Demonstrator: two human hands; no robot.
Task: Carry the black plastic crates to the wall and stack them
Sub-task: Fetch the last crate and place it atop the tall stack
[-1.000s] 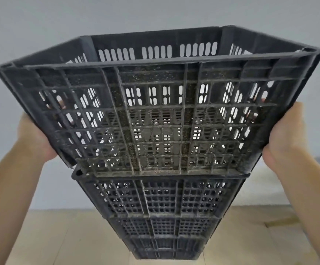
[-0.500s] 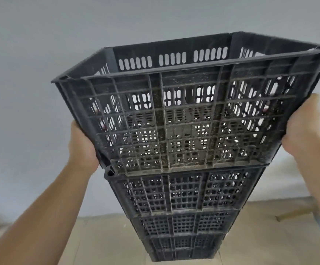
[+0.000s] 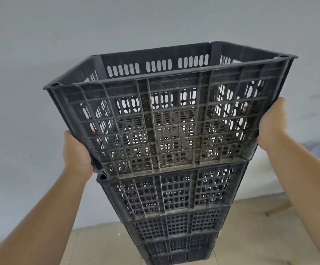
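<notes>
Your left hand [image 3: 77,153] grips the left end of the top crate [image 3: 174,119], low, near its bottom corner, with the palm against the wall of the crate. Your right hand [image 3: 272,127] holds the right end a little higher. On both hands the fingers curl round out of sight, and only pinkish tips show through the slots. The black crate is level, and its base meets the rim of the uppermost crate in the stack [image 3: 174,207] below. You cannot tell whether it has fully seated. The stack stands on the pale floor [image 3: 98,245], close against the grey wall [image 3: 117,25].
</notes>
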